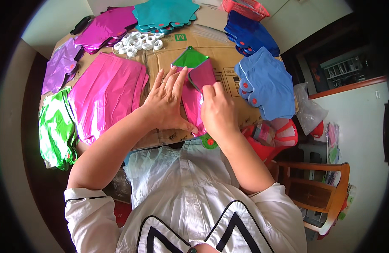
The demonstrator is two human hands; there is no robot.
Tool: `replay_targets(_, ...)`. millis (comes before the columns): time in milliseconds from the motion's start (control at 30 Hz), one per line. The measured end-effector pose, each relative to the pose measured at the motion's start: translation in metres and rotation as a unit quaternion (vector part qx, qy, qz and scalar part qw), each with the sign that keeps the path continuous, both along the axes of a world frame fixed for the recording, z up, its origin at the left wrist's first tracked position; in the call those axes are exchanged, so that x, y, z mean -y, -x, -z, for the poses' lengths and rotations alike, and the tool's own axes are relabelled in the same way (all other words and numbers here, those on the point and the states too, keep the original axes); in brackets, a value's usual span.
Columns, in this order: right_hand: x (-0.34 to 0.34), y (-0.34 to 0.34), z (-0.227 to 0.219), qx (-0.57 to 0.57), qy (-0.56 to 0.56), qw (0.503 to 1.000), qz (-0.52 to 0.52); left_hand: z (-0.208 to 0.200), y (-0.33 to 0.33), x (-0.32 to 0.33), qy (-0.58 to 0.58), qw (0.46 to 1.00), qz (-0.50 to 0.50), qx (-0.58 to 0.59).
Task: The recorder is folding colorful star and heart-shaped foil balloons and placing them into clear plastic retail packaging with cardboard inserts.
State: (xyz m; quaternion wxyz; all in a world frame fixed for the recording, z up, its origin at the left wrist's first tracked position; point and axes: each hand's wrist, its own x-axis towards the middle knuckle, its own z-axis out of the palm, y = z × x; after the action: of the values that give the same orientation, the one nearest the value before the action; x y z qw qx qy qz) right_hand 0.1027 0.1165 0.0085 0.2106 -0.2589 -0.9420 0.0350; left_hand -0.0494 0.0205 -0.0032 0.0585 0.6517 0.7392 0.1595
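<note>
In front of me lies a folded piece of shiny pink and green fabric (190, 99), narrow and long, with dark edging. Its green part shows at the far end, and a green tab with a red dot (209, 142) sticks out at the near end. My left hand (168, 99) presses on its left side, fingers spread and thumb near the lower end. My right hand (219, 110) is closed with its fingertips gripping the right edge of the fabric; the exact pinch is hidden by the knuckles.
Cardboard (160, 63) covers the table. Around it lie stacks of pink sheets (108, 92), green (57, 130), purple (61, 65), magenta (106, 27), teal (165, 13), dark blue (250, 33) and light blue (268, 82) pieces. White coiled rings (139, 41) sit behind; a red basket (272, 139) stands right.
</note>
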Motion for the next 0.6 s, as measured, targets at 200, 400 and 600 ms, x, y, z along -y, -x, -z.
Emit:
replay_targets(200, -0.006, 0.001, 0.009, -0.009, 0.0, 0.998, -0.066, -0.001, 0.0, 0.0, 0.007, 1.0, -0.001, -0.005)
replay_targets(400, -0.011, -0.001, 0.028, -0.097, 0.071, 0.983, -0.136, 0.001, 0.002, -0.001, 0.008, 1.0, 0.008, -0.022)
replay_targets(600, -0.008, 0.0, 0.03, -0.092, 0.058, 0.983, -0.148, 0.0, 0.001, -0.001, 0.01, 1.0, 0.007, -0.015)
